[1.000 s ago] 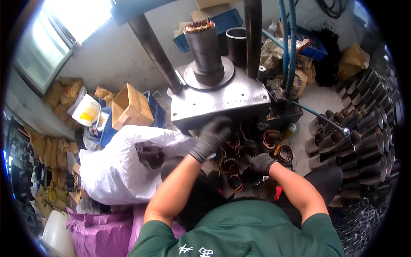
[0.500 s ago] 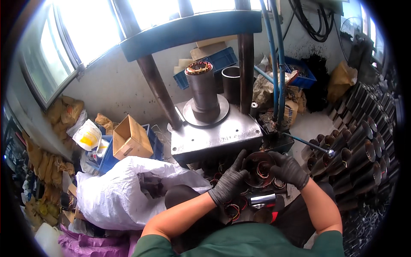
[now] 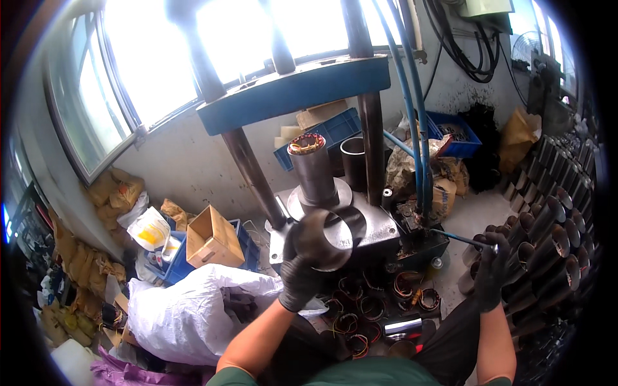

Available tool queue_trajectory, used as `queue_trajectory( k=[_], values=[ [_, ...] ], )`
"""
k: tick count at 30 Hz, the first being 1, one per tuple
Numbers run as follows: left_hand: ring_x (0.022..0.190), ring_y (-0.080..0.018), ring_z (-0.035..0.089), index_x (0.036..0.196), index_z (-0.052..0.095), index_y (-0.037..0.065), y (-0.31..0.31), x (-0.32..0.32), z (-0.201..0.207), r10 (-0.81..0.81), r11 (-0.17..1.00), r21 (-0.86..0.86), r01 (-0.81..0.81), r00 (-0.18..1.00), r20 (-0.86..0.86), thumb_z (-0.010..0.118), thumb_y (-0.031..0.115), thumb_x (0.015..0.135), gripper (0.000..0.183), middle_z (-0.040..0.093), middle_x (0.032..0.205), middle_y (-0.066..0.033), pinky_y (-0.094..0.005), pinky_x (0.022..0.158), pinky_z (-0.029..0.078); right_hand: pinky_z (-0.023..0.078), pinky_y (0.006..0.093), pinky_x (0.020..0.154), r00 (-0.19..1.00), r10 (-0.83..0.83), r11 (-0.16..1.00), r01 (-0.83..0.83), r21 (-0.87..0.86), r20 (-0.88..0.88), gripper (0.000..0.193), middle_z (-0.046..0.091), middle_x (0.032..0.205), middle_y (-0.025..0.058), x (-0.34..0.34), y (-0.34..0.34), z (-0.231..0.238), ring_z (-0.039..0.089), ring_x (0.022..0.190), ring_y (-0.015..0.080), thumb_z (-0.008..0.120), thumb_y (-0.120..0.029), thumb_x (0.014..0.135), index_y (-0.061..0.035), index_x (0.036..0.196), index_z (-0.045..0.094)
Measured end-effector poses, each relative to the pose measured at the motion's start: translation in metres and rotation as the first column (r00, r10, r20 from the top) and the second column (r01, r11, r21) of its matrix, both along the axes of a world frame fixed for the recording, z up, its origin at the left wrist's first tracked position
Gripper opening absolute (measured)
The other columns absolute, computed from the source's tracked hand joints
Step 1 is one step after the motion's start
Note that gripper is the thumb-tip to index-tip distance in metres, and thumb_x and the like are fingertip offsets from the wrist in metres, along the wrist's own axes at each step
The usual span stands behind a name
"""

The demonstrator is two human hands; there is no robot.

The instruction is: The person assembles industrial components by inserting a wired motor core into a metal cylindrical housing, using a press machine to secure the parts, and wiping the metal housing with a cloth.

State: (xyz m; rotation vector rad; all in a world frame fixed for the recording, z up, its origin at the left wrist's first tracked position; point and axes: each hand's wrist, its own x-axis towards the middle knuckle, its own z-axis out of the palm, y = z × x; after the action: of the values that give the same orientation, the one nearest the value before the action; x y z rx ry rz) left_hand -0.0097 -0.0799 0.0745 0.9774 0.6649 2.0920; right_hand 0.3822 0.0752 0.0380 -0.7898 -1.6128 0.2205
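Metal cylinder (image 3: 310,235) | left hand (image 3: 297,282): raised, gripping it | right hand (image 3: 490,276): extended, clasping lever (image 3: 456,238)

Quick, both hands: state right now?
Left hand: holding a hollow metal cylinder, blurred.
Right hand: closed on the end of the lever.

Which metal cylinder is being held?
The hollow cylinder in the left hand; the others, including the upright one topped with windings or those stacked at right, are not held.
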Motion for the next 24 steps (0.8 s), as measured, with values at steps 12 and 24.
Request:
queue_trajectory(
  k=[12,24],
  values=[
    [0.135,-0.0431,0.055,0.088,0.06,0.009,0.093,-0.069,0.113,0.701,0.629,0.645,-0.434,-0.042,-0.712,0.09,-0.001,0.069,0.037,0.044,0.155,-0.0239,-0.0428,0.109,0.048,0.054,0.0384,0.09,0.974,-0.113,0.954,0.161,0.251,-0.196,0.061,0.059,0.116,0.0144,-0.117,0.144,0.068,0.062,0.099,0.0252,0.047,-0.006,0.107,-0.0065,0.163,0.023],
    [0.14,-0.043,0.051,0.085,0.06,0.008,0.148,-0.084,0.128,0.558,0.566,0.552,-0.612,-0.208,-0.803,0.091,0.001,0.064,0.037,0.039,0.162,-0.0228,-0.0432,0.112,0.046,0.058,0.0393,0.088,0.936,-0.051,0.984,0.107,0.144,-0.349,0.064,0.061,0.114,0.017,-0.115,0.13,0.062,0.064,0.099,0.0251,0.047,-0.005,0.107,-0.0062,0.165,0.02]
  ],
)
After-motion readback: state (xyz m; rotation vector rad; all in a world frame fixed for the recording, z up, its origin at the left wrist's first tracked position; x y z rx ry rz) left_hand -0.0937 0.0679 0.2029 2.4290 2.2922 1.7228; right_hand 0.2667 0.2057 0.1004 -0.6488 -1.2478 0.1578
